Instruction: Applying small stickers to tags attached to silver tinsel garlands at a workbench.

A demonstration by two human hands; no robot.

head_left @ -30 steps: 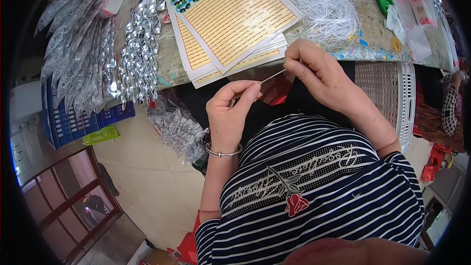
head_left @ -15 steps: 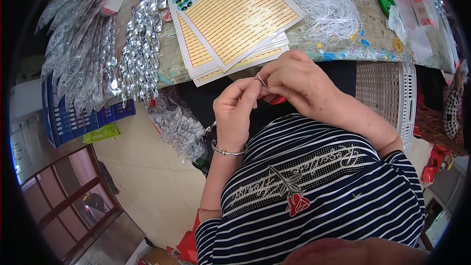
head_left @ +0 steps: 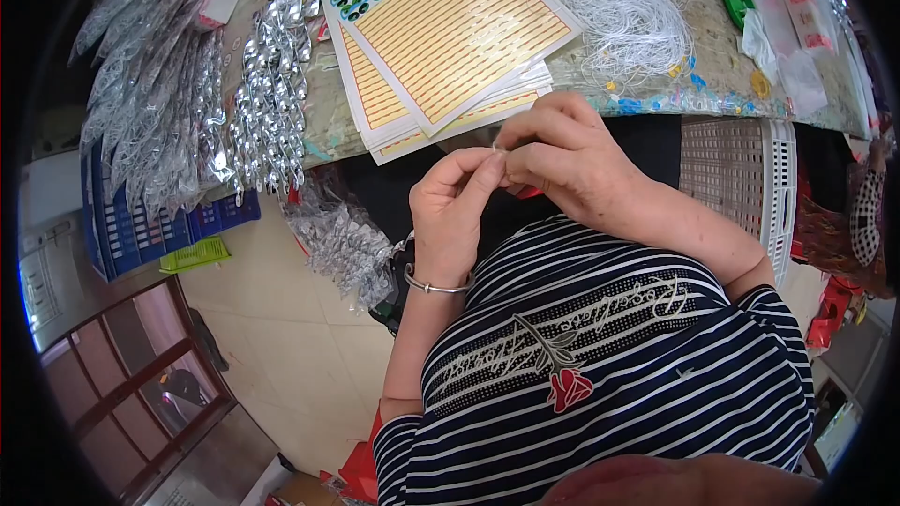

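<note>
Fingertips of the left hand press together, thumb against forefinger, in what looks like a pinch on a white thread, of which just a tiny pale bit shows at the tips. The right hand meets it there with curled fingers, its tips touching or nearly touching the left thumb; whether they grasp the thread too, I cannot tell, since the fingers cover most of it. The step in hand appears to be close fingertip work on that thread, with 2 hands sharing 1 small spot. As I judge it, the next move calls for a steady left pinch and a clean hold by the right fingertips on so thin a strand, which could easily slip. The thread is in front of the torso, just off the near edge of the table. Beyond the hands, printed sheets lie in an overlapping stack, with a loose tangle of white string to their right. Silver twisted strips and clear-wrapped pieces lie to the left; a white basket stands below the table's edge at right.
</note>
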